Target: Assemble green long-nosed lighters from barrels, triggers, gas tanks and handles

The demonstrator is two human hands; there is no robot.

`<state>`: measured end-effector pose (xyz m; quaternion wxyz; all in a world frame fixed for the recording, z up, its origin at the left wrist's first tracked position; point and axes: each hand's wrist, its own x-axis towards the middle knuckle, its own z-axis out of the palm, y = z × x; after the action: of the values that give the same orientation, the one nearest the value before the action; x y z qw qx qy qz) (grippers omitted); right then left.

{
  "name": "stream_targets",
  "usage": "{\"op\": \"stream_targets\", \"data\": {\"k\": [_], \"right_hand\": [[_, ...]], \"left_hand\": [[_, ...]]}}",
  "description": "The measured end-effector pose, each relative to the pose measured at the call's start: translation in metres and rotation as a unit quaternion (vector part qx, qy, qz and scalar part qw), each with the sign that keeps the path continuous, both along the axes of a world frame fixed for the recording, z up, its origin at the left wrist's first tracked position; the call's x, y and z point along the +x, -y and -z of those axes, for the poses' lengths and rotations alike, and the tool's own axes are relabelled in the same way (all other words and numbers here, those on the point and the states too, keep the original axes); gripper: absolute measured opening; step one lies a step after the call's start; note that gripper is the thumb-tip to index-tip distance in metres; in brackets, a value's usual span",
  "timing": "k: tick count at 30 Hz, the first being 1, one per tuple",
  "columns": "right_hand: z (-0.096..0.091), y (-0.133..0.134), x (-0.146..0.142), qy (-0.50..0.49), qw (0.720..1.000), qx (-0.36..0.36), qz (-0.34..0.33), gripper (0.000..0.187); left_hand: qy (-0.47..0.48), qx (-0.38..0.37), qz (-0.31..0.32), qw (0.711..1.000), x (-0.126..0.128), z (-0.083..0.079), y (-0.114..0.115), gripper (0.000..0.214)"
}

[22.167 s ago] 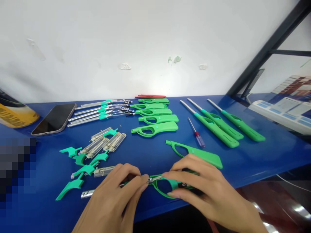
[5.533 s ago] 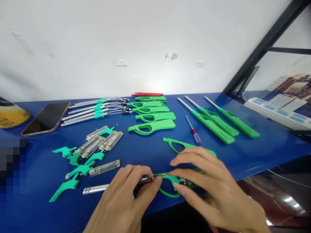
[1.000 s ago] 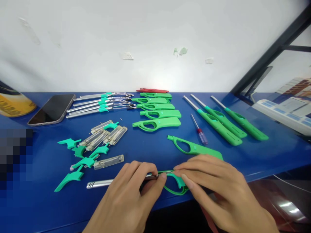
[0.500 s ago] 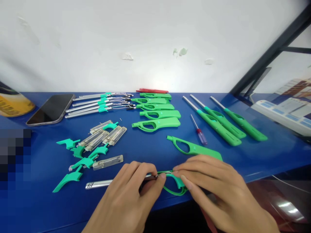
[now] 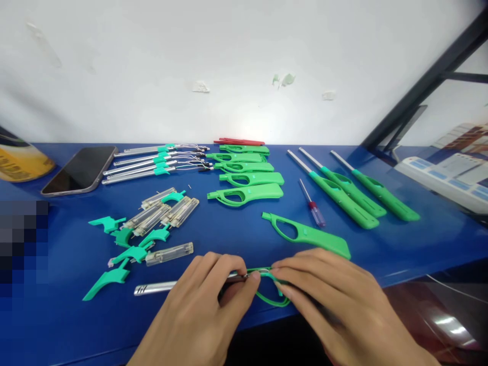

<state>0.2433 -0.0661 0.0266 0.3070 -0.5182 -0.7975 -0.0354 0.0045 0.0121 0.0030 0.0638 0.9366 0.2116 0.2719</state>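
We see the left hand [image 5: 204, 300] pinched, thumb and forefinger closed on the metal tube [image 5: 155, 288] where it meets the open green shell [image 5: 275, 303] at the near edge of the blue table [image 5: 232, 231]. The tube's slotted end points left. The right hand [image 5: 335, 300] is narrow, its fingertips on the shell around the teal trigger [image 5: 271, 277]; whether they grip it we cannot tell.

Against half a second ago, our right hand lies a little nearer and covers more of the trigger, so the spare green half [image 5: 322, 240] beyond it now shows right to its end. Five seconds back those fingers were spread wider.

Twenty-two seconds ago our left hand hid part of the lone clear tank [image 5: 170, 254]; now all of it shows on the left. On the right, the screwdriver [image 5: 316, 214] and three long green lighters [image 5: 345, 202] lie as before.
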Motion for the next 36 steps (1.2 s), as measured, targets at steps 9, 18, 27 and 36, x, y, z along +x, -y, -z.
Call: {"op": "stream_targets", "data": {"k": [9,18,27,36], "right_hand": [[0.002,0.005,-0.005,0.052,0.998,0.036,0.013,0.031],[0.006,0.008,-0.004,0.096,0.995,0.030,0.024,0.031],[0.010,0.008,-0.007,0.146,0.989,0.015,0.033,0.039],[0.006,0.004,-0.019,0.170,0.983,0.039,0.054,0.043]], "left_hand": [[0.004,0.006,0.001,1.000,0.001,0.000,-0.002,0.040],[-0.011,0.009,-0.004,1.000,0.000,0.002,-0.002,0.040],[-0.009,0.007,-0.008,1.000,0.000,0.000,0.000,0.039],[0.002,0.011,-0.005,1.000,0.001,0.000,-0.001,0.036]]}}
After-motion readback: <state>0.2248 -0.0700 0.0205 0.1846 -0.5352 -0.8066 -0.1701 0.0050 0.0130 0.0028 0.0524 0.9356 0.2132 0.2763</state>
